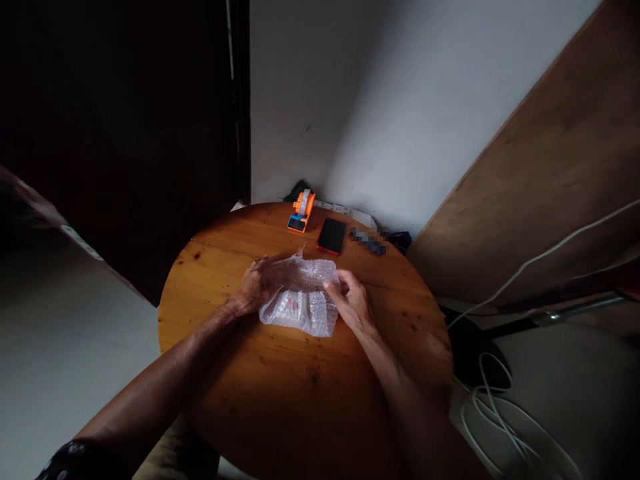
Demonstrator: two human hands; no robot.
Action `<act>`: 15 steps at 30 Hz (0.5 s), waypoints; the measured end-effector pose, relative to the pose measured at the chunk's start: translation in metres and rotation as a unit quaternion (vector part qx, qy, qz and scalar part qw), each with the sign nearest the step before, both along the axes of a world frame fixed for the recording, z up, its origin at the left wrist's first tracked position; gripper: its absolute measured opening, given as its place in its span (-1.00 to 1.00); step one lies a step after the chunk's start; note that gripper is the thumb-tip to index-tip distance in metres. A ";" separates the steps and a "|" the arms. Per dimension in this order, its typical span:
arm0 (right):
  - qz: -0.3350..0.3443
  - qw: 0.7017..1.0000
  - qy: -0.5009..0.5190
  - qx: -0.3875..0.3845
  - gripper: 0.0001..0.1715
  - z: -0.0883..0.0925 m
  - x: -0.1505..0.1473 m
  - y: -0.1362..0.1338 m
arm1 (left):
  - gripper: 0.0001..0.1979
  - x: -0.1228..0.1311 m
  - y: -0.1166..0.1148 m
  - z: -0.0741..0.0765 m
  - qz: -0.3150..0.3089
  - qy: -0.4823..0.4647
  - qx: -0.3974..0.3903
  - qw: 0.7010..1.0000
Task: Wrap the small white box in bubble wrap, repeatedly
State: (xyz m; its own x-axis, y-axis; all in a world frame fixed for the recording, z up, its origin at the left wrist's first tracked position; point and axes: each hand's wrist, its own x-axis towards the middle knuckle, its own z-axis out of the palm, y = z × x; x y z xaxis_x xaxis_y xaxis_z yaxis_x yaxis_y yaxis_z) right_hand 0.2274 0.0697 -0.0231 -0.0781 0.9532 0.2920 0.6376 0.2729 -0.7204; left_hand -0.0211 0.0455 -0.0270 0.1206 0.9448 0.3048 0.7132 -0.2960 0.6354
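On the round wooden table [280, 373] lies a sheet of clear bubble wrap [323, 313], partly folded over. A small whitish item [293, 305] with reddish marks rests on or under its near part; its kind is unclear. My left hand [256, 283] holds the far left edge of the wrap, with some fingers hidden behind it. At the right edge, my right hand [353, 297] pinches the wrap between thumb and fingers. The wrap's far part is raised between both hands.
An orange tape dispenser [302, 208] with a roll stands at the table's far side. Right of it lie a dark phone-like device [332, 236] with a red edge and a blurred dark object [367, 241]. White cables [493, 400] coil on the floor at right.
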 end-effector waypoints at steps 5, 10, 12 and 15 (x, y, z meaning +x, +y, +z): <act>-0.022 0.999 -0.028 0.023 -0.53 -0.002 -0.004 0.005 | -0.50 0.000 0.003 -0.006 0.033 0.015 -0.034 0.999; -0.068 0.997 -0.037 0.001 -0.53 0.000 0.006 0.009 | -0.49 -0.003 0.007 -0.009 0.061 -0.052 -0.036 0.996; -0.071 0.996 -0.048 -0.016 -0.55 0.002 0.009 0.011 | -0.48 -0.004 0.007 -0.006 0.058 -0.091 -0.028 0.994; -0.078 0.995 -0.053 -0.029 -0.58 0.003 0.012 0.011 | -0.55 -0.009 0.004 0.001 0.061 -0.120 -0.018 0.991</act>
State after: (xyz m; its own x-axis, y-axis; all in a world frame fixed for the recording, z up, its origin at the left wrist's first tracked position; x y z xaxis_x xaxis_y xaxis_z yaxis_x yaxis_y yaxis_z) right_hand 0.2397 0.0810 -0.0200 0.0443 0.9710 0.2349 0.7419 0.1254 -0.6586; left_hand -0.0305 0.0496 -0.0262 -0.0663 0.9585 0.2771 0.5694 -0.1917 0.7994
